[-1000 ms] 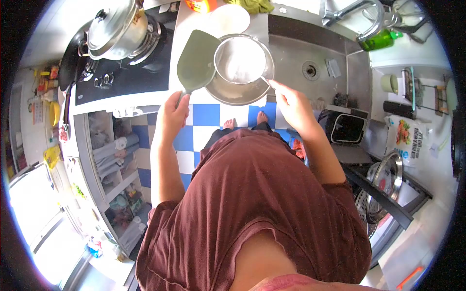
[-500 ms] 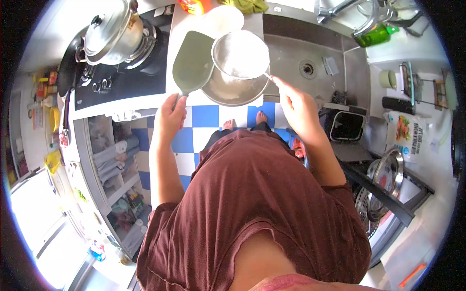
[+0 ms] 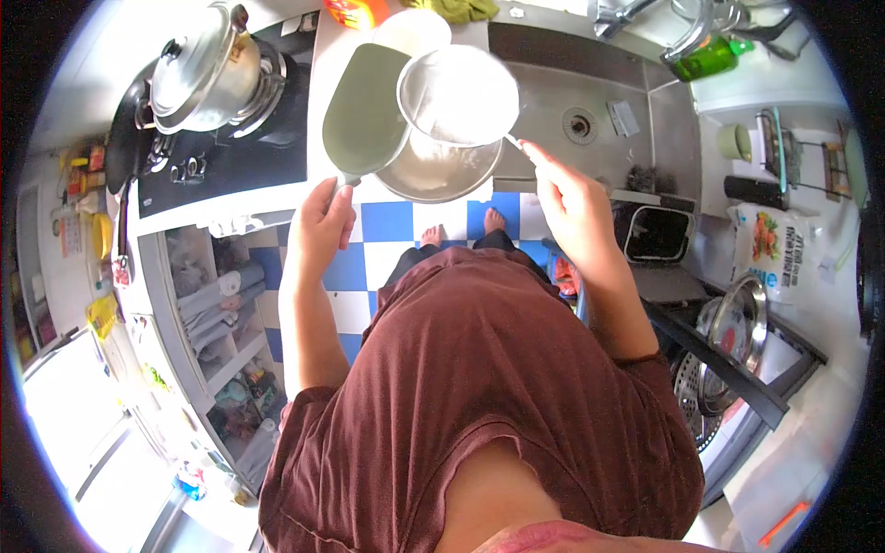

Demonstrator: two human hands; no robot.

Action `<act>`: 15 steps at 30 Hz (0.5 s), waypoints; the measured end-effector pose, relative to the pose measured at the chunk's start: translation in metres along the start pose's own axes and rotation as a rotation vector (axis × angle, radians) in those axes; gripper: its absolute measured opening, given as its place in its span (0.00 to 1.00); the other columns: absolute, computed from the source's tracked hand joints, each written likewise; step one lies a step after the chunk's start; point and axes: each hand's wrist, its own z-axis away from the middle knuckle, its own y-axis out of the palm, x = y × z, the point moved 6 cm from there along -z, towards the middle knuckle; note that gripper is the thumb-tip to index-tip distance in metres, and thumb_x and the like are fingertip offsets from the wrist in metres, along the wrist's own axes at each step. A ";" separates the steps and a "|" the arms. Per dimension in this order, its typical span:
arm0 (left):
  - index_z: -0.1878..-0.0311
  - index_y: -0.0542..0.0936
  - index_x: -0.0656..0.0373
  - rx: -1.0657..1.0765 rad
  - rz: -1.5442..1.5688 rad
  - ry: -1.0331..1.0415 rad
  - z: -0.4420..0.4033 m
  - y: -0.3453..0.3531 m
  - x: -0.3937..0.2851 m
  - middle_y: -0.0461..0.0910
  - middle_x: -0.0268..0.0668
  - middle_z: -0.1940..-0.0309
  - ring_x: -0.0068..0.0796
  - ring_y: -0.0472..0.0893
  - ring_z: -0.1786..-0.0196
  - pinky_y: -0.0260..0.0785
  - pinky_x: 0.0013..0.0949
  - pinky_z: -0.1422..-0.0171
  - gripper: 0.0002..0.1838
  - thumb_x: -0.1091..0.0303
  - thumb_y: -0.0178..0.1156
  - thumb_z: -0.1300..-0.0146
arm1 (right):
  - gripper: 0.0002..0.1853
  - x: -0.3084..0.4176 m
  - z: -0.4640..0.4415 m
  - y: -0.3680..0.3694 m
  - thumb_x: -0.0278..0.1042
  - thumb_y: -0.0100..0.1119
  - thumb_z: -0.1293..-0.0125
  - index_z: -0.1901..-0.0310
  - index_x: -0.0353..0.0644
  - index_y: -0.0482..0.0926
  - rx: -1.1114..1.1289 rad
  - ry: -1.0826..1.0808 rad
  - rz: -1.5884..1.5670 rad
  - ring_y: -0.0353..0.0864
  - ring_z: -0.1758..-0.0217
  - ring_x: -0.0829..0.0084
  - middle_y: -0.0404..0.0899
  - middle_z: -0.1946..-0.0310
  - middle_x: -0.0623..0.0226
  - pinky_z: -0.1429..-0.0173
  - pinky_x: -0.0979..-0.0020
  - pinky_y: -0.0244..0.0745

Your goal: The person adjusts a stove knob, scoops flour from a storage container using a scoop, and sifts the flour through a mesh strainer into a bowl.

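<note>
My left hand (image 3: 323,221) is closed on the short handle of an olive-green, paddle-shaped thing (image 3: 363,111); whether it is flat or hollow I cannot tell. In my right hand (image 3: 573,201), the fingers pinch the thin handle of a round sieve (image 3: 459,96), which looks bright and whitish inside. The sieve is above a wide metal bowl (image 3: 441,175) and hides its far part. Pale, whitish material shows inside the bowl. The green thing's right edge meets the sieve's left rim and overlaps the bowl's left side.
A lidded steel pot (image 3: 207,78) stands on the black gas stove (image 3: 221,166) at the left. To the right is a steel sink (image 3: 530,120) with a green bottle (image 3: 708,60) behind. A white plate-like thing (image 3: 412,30) lies behind the sieve.
The sieve has come up slightly and appears larger, its rim turned a little. The green thing has shifted slightly up and left in view. Both hands keep their hold.
</note>
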 end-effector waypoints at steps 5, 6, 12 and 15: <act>0.54 0.77 0.62 0.008 -0.014 0.025 -0.002 -0.001 -0.002 0.67 0.25 0.84 0.12 0.64 0.84 0.56 0.21 0.80 0.12 0.62 0.51 0.27 | 0.20 -0.014 -0.001 0.010 0.30 0.55 0.35 0.40 0.53 0.77 -0.047 -0.031 -0.009 0.76 0.77 0.61 0.75 0.77 0.57 0.70 0.63 0.69; 0.54 0.77 0.63 0.009 -0.016 0.022 -0.003 0.000 -0.002 0.67 0.25 0.84 0.12 0.64 0.84 0.55 0.21 0.80 0.12 0.63 0.51 0.27 | 0.20 -0.013 -0.001 0.011 0.30 0.55 0.35 0.40 0.53 0.78 -0.030 -0.014 -0.002 0.76 0.77 0.61 0.75 0.77 0.57 0.70 0.63 0.69; 0.52 0.77 0.63 -0.001 -0.022 0.022 -0.005 -0.001 0.002 0.67 0.25 0.84 0.12 0.63 0.84 0.55 0.22 0.81 0.13 0.62 0.50 0.27 | 0.20 -0.016 -0.002 0.014 0.31 0.55 0.34 0.40 0.54 0.77 0.020 0.036 0.013 0.77 0.76 0.60 0.76 0.76 0.57 0.70 0.63 0.70; 0.53 0.76 0.63 -0.015 -0.038 0.006 -0.007 -0.001 -0.002 0.67 0.25 0.85 0.12 0.63 0.84 0.54 0.22 0.80 0.13 0.62 0.51 0.27 | 0.20 -0.026 -0.003 0.018 0.32 0.55 0.34 0.40 0.54 0.77 -0.017 0.018 -0.034 0.77 0.77 0.61 0.76 0.76 0.57 0.70 0.64 0.70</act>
